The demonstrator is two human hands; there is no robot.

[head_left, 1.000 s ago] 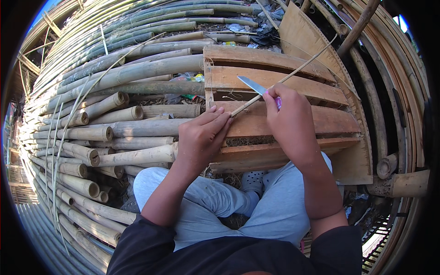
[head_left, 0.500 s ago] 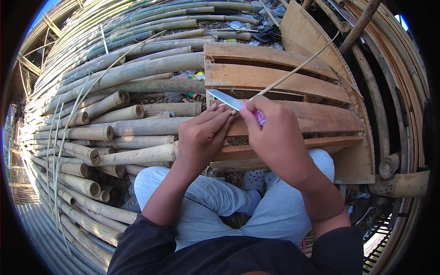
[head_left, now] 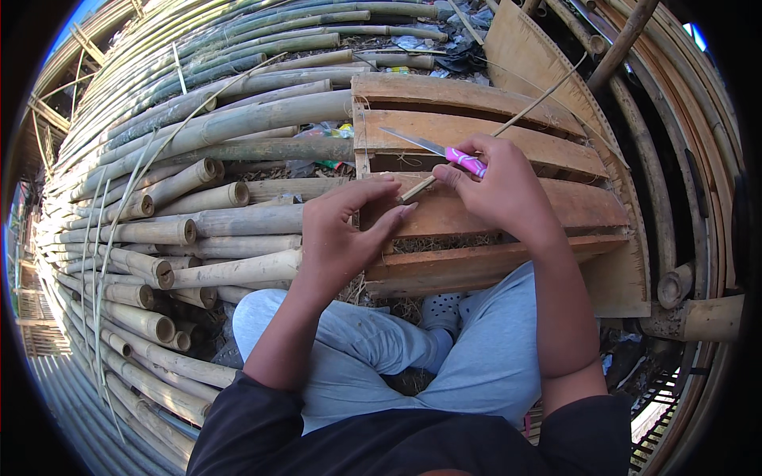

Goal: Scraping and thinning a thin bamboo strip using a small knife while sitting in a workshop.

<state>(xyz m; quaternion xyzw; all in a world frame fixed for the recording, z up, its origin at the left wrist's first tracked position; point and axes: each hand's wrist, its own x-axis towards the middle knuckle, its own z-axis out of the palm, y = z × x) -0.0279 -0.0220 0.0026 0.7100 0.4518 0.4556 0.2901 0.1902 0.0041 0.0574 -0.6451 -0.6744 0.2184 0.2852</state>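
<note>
My left hand (head_left: 337, 226) is over the near left corner of a wooden slatted crate (head_left: 567, 205), its fingers and thumb parted around the lower end of a thin bamboo stick (head_left: 533, 101). Slanting up to the right, the stick passes under my right hand (head_left: 508, 186). That hand is closed around the pink-and-white handle of a knife (head_left: 467, 161), whose blade points left above the slats. My right thumb lies against the stick; whether it also grips it is partly hidden by the fingers.
Many bamboo poles (head_left: 246, 218) lie stacked on the left. Thin split strips (head_left: 99, 270) rest across them. A plywood sheet (head_left: 520, 51) leans along the crate's right side. My bent legs (head_left: 349, 337) are close below the crate. Litter (head_left: 452, 59) lies at the far side.
The knife has moved right and up along the stick, away from the stick's lower end. My left fingers have spread apart, where before they were pressed together at that end.
</note>
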